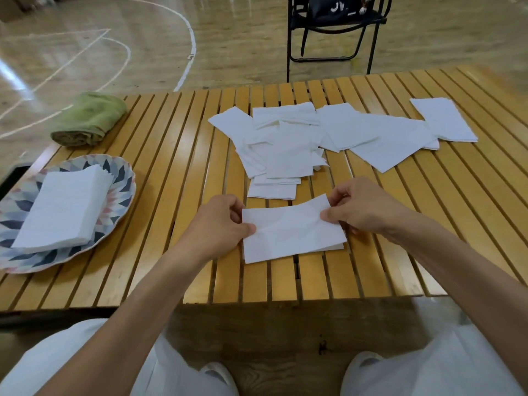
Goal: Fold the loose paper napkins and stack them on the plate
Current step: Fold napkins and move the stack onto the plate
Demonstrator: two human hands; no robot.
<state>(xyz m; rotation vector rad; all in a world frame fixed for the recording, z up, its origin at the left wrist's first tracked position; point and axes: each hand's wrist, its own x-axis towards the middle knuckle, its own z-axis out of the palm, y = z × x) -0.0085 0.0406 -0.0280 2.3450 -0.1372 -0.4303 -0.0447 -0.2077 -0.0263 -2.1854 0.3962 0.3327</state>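
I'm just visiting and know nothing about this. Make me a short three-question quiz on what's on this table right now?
1. True or false: both hands pinch the same napkin.
2. Where do the folded napkins lie?
A. on the green towel
B. on the patterned plate
C. on the black chair
3. Fill in: the loose napkins lie on the slatted table, on the far side of the ____.

Key
1. True: the left hand pinches its left end, the right hand its right end.
2. B
3. hands
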